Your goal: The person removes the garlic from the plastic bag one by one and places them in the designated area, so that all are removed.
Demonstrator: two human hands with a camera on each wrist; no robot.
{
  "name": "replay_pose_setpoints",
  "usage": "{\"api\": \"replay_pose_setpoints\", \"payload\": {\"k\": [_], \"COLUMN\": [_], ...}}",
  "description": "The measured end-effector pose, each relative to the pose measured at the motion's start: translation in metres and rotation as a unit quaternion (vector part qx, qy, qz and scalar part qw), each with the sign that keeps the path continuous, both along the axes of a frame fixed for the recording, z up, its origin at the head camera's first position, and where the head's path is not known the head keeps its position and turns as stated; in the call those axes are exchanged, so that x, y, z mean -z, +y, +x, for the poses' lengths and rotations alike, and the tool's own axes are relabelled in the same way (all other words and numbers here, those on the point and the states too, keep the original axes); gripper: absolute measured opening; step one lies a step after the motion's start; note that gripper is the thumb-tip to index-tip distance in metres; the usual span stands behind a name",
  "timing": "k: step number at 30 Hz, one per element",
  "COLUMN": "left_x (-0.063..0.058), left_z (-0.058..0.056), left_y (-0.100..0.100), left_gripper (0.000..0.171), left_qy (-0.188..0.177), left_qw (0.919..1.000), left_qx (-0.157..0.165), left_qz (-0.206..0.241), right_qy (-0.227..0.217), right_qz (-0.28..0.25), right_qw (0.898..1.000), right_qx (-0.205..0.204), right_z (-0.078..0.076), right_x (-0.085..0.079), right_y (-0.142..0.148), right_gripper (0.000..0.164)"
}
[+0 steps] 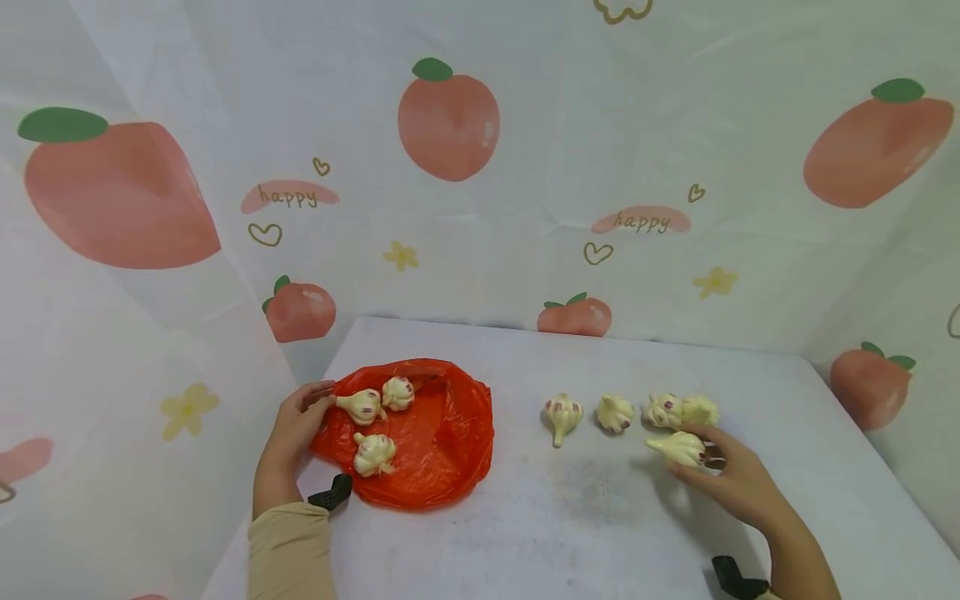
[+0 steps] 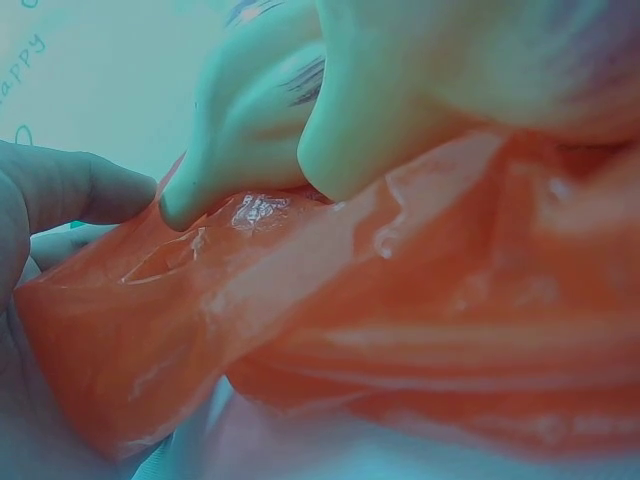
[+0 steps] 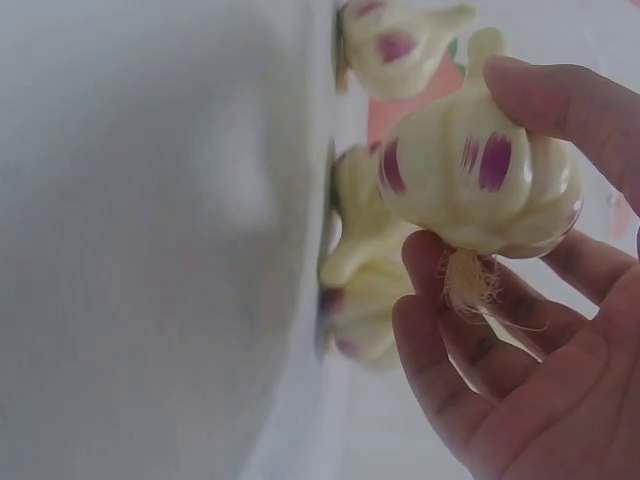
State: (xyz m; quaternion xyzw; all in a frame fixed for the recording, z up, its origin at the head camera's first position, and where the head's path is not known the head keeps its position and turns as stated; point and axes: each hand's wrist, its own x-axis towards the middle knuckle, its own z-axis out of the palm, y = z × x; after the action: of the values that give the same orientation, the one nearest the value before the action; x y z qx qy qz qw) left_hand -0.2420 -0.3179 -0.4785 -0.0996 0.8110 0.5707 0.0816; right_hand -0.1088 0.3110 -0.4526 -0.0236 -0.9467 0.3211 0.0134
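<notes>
A red plastic bag (image 1: 431,471) lies spread on the table at left, with three garlic bulbs on it. My left hand (image 1: 294,429) grips the bag's left edge, beside the stem of one garlic bulb (image 1: 362,406); in the left wrist view the fingers (image 2: 95,188) fold over the film. At right my right hand (image 1: 738,477) holds another garlic bulb (image 3: 480,180) above the table, thumb near its stem and fingers under its root end. Just behind that hand are two more bulbs, one a pale garlic bulb (image 1: 664,410), side by side.
Between the bag and my right hand, a garlic bulb (image 1: 563,413) and a second garlic bulb (image 1: 615,413) sit apart on the white table (image 1: 510,542). A fruit-printed cloth (image 1: 525,158) rises behind the table and along both sides.
</notes>
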Motion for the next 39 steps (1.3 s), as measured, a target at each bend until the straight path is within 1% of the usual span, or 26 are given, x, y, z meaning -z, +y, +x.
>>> {"api": "replay_pose_setpoints", "payload": {"k": [4, 8, 14, 17, 21, 25, 30, 39], "left_x": [0.0, 0.0, 0.0, 0.001, 0.0, -0.001, -0.001, -0.001], "left_z": [0.001, 0.001, 0.002, 0.002, 0.002, 0.002, 0.001, 0.002], "left_y": [0.001, 0.002, 0.001, 0.001, 0.001, 0.002, 0.002, 0.002], "left_gripper": [0.056, 0.055, 0.054, 0.053, 0.055, 0.054, 0.055, 0.055], "left_qy": [0.001, 0.001, 0.005, 0.001, -0.001, 0.0, -0.001, 0.002], "left_qw": [1.0, 1.0, 1.0, 1.0, 1.0, 1.0, 1.0, 0.9999], "left_qx": [-0.001, -0.003, -0.002, -0.005, -0.005, -0.003, -0.003, -0.001], "left_qz": [-0.004, -0.002, -0.007, -0.001, 0.002, -0.006, -0.006, -0.01], "right_qy": [-0.013, -0.027, -0.026, -0.031, -0.05, -0.068, -0.079, -0.073], "right_qz": [0.015, 0.02, 0.025, 0.021, 0.015, 0.017, 0.018, 0.017], "right_qw": [1.0, 0.999, 0.999, 0.999, 0.999, 0.997, 0.996, 0.997], "right_qx": [0.014, 0.021, 0.013, 0.011, 0.014, 0.02, 0.021, 0.019], "right_z": [-0.002, -0.003, -0.002, -0.001, -0.001, -0.001, -0.001, 0.001], "right_x": [0.003, 0.006, 0.008, 0.008, 0.008, 0.007, 0.006, 0.003], "right_y": [0.012, 0.024, 0.039, 0.044, 0.047, 0.048, 0.049, 0.046], "right_gripper": [0.075, 0.075, 0.071, 0.07, 0.072, 0.074, 0.075, 0.078]}}
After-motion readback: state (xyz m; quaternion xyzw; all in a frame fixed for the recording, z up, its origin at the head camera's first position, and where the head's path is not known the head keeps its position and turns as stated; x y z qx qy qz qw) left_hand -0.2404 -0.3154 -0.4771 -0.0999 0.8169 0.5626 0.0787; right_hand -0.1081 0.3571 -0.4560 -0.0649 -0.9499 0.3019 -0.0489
